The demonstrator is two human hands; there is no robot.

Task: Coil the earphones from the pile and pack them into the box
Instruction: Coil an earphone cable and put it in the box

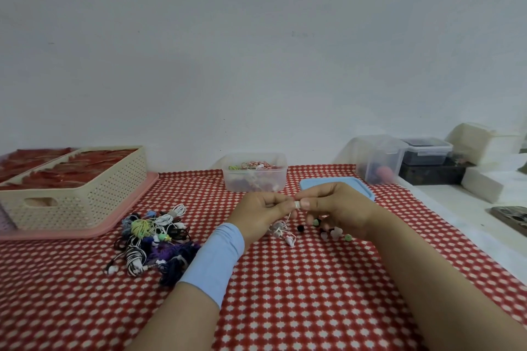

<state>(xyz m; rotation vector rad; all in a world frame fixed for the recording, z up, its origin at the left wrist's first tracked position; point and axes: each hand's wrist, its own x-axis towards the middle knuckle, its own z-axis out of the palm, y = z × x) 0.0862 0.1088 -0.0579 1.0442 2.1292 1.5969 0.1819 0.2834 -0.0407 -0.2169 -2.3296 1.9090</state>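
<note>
Left hand (261,208) and right hand (340,208) pinch a white earphone (283,227) together.

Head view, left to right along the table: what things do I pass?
Cream basket → pile of earphones → clear box → blue lid → clear upright tub → dark-lidded container → white blocks. The left hand and right hand, pinching a white earphone, overlap box and lid, so are left out.

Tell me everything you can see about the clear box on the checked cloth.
The clear box is plastic, rectangular with rounded corners, lidless and upright on the red checked cloth near the wall. Coiled earphones in mixed colours part-fill it. A blue lid lies to its right, apart. Nothing else touches it.
</note>
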